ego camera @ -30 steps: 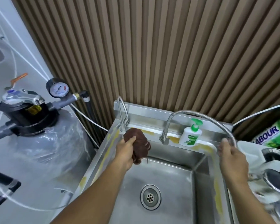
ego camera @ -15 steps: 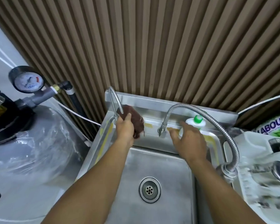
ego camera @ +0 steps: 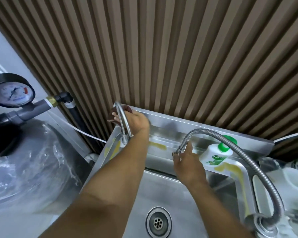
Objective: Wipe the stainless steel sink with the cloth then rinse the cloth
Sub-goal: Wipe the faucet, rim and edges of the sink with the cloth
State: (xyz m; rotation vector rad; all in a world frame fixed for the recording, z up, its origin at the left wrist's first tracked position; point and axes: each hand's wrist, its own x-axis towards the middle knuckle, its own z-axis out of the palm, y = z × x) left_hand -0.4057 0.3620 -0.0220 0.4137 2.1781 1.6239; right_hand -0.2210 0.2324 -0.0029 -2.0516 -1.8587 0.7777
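Observation:
The stainless steel sink (ego camera: 175,196) fills the lower middle, with a round drain (ego camera: 158,222) in its basin. My left hand (ego camera: 136,121) grips a dark brown cloth (ego camera: 122,111) at the back left corner of the splashback, behind a small curved tap (ego camera: 121,121). Only bits of the cloth show past my fingers. My right hand (ego camera: 187,164) holds the base of the flexible metal faucet hose (ego camera: 244,152) at the back ledge. Yellow stains (ego camera: 157,145) mark the sink's ledge and rims.
A white and green soap bottle (ego camera: 215,156) lies tilted on the back ledge beside my right hand. A plastic-wrapped tank (ego camera: 29,169) with a pressure gauge (ego camera: 11,91) stands left. White containers (ego camera: 292,177) crowd the right. A ribbed brown wall (ego camera: 179,57) rises behind.
My left hand carried the cloth up and back to the splashback's left corner. My right hand left the hose's far end, crossed to the faucet base, and the soap bottle now leans.

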